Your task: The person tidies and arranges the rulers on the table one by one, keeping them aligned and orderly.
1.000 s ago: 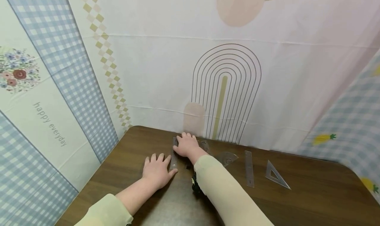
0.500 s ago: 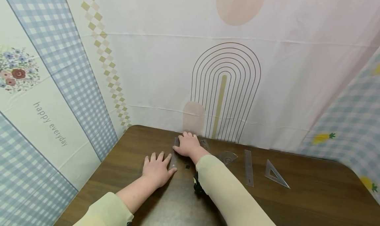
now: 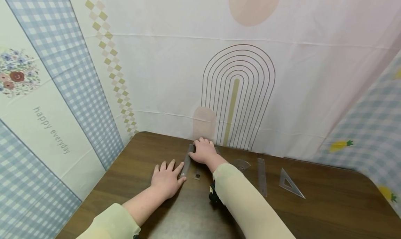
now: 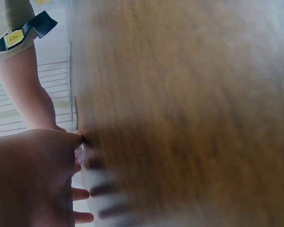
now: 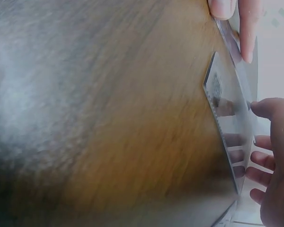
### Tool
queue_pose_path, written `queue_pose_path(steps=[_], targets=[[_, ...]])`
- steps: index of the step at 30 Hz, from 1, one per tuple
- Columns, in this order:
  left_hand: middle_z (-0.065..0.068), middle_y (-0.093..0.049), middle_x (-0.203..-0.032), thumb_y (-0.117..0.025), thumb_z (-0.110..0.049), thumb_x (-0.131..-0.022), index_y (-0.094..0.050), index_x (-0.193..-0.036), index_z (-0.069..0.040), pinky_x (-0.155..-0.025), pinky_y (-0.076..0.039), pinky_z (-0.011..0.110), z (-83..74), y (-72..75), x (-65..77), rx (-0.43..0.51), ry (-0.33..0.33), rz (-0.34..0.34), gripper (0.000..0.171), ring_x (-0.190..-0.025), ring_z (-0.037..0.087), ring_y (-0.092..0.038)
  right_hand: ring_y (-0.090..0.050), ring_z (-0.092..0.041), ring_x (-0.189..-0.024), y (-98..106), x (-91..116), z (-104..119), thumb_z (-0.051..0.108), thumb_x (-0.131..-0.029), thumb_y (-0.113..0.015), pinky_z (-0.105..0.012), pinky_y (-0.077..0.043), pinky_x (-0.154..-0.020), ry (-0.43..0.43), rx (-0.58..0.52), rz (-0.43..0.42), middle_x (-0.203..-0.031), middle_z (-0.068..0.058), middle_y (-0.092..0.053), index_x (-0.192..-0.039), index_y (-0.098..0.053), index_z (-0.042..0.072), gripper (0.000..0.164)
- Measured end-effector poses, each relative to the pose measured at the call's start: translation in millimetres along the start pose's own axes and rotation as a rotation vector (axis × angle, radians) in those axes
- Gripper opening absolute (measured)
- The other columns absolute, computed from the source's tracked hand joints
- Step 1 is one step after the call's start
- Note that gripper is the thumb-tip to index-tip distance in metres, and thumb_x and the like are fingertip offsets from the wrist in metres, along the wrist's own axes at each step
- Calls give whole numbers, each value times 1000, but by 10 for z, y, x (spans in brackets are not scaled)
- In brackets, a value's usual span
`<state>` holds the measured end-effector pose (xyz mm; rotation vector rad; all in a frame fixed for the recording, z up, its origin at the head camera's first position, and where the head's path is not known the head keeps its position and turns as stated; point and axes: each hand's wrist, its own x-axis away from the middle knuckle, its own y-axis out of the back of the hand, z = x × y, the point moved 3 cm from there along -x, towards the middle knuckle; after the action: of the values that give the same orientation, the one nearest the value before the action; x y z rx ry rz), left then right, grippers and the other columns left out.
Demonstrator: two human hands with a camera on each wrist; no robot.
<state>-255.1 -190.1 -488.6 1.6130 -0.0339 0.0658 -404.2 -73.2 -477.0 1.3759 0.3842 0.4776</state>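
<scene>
In the head view a clear plastic ruler (image 3: 187, 162) lies slanted on the brown table between the two hands. My left hand (image 3: 165, 180) rests with fingers spread, its thumb and forefinger at the ruler's near end. Further away, my right hand (image 3: 205, 151) reaches over the table, its thumb close beside the ruler's far end. Under the right hand lies a second clear ruler (image 5: 232, 127), with a dark mark at its near end; the rest is mostly covered in the head view. The right wrist view shows the right fingers (image 5: 261, 175) spread loosely above this second ruler.
To the right lie a clear protractor (image 3: 242, 164), partly behind the right sleeve (image 3: 247, 200), another ruler (image 3: 262, 176) and a triangular set square (image 3: 291, 186). A patterned cloth (image 3: 163, 75) hangs along the table's back edge.
My right hand has shifted slightly right. The far end of the ruler between the hands has swung right, and the near end of the second ruler shows more. My left hand has barely moved.
</scene>
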Motion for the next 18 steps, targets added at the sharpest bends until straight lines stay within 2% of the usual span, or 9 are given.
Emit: queue_pose_path(steps=[10, 13, 18], targets=[[11, -38, -155, -50, -52, -100, -39, -154, -24, -111, -25, 62, 4, -14, 15, 36, -41, -45, 62, -141, 42, -32, -51, -27, -122, 18, 39, -87, 40, -99, -58, -49, -37, -105, -46, -140, -83, -127, -7, -57, -129, -60, 13, 41], [12, -38, -155, -51, -51, -100, -39, -154, -25, -111, -25, 62, 18, -22, 20, 39, -46, -51, 62, -141, 43, -33, -53, -27, -119, -1, 42, -126, 36, -98, -60, -47, -39, -103, -55, -222, -116, -123, -7, -58, -126, -62, 13, 36], [13, -37, -156, -51, -51, -100, -37, -155, -25, -111, -25, 62, 23, -19, 27, 48, -47, -61, 63, -140, 43, -33, -55, -25, -112, -5, 58, -175, 28, -97, -64, -43, -46, -96, -74, -420, -148, -119, -8, -58, -125, -61, 10, 33]])
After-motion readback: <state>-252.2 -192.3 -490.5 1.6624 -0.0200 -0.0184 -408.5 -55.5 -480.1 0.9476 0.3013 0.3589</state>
